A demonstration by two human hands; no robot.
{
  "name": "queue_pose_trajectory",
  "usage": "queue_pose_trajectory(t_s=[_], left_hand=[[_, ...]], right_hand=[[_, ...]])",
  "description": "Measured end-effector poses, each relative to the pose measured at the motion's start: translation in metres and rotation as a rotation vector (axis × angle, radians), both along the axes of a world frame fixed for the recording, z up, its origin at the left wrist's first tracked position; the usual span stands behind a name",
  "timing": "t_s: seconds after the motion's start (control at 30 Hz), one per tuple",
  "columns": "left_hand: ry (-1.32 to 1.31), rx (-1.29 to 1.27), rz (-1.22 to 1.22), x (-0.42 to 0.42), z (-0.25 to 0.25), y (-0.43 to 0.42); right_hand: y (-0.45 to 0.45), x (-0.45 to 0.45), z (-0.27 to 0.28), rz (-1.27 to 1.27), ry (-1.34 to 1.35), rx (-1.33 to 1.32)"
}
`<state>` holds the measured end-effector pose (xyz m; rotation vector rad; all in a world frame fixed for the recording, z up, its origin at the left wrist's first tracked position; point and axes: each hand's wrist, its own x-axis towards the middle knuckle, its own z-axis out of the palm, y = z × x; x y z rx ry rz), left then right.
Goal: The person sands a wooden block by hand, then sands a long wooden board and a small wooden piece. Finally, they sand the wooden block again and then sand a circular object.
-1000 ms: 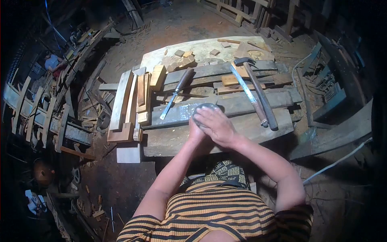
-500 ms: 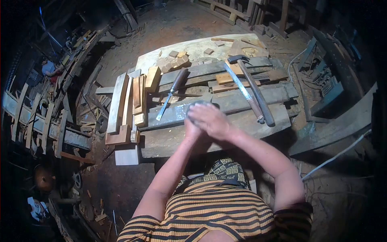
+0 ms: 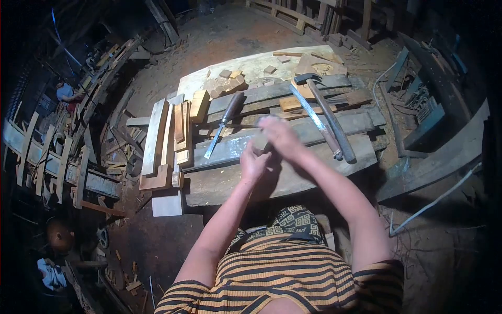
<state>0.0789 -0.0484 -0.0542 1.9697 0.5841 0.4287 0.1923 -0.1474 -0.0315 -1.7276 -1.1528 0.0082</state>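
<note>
Over the near part of the wooden bench (image 3: 225, 186), my left hand (image 3: 254, 163) has its fingers curled, and what they hold, if anything, is too small to make out. My right hand (image 3: 281, 137) is just beyond and to the right, blurred, its fingers bent over something dark and hard to see. A chisel (image 3: 225, 124) with a dark handle lies left of my hands on the grey boards. To their right rest a hammer (image 3: 330, 116) and a long metal blade with a handle (image 3: 315, 116), side by side.
Wood strips and blocks (image 3: 157, 138) are stacked at the bench's left end. Small wood pieces (image 3: 226, 83) lie on the pale board (image 3: 251, 65) at the back. Another person (image 3: 65, 93) is far left. A pale cable (image 3: 436, 201) runs at the right.
My hands, which were pressed together around a dark round object, have come apart. My right hand has moved forward and my left has stayed nearer my body.
</note>
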Motion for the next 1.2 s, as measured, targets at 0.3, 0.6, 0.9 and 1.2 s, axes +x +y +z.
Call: queue_pose_trajectory(t_s=[0.3,0.6,0.9,1.2], left_hand=[[-0.077,-0.779,0.230,-0.008,0.032,0.006],[0.015,-1.664,-0.042,-0.009,-0.029,0.049],[-0.078,-1.573,0.275,0.000,-0.004,0.021],[-0.142,-1.693,0.144,-0.004,-0.027,0.035]], right_hand=[[-0.030,0.012,-0.002,-0.216,0.249,0.179],[-0.020,-0.069,-0.003,-0.120,-0.385,0.016],[-0.002,-0.034,-0.014,-0.188,-0.219,-0.063],[-0.006,-0.041,-0.019,-0.068,-0.498,-0.105]])
